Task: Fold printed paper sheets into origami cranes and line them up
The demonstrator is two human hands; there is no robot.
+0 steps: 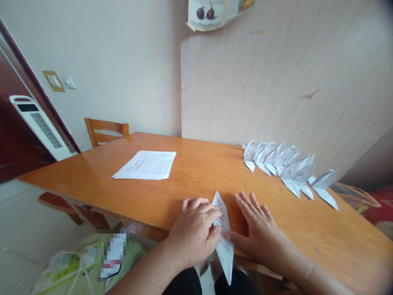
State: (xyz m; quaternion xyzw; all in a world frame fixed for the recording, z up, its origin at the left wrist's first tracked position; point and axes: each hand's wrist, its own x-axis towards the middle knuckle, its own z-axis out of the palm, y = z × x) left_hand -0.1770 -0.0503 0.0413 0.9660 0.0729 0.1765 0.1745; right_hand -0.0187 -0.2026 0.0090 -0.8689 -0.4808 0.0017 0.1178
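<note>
A narrow folded sheet of paper [225, 250], pointed at both ends and marked with print, lies at the table's front edge, its near tip reaching past the edge. My left hand [196, 227] is on its left side, fingers bent and pressed together on the paper, with the thumb beside them. On the right, my right hand [258, 225] rests on the tabletop with fingers stretched out, its thumb touching the paper's right edge. Several folded paper pieces [288, 164] with raised wings stand in a row at the back right.
A stack of printed sheets [145, 166] lies on the left of the wooden table [196, 164]. Behind it stands a wooden chair [107, 128]. Below left, a power strip [66, 270] with cables sits on a green stool. A wall and board border the table's back.
</note>
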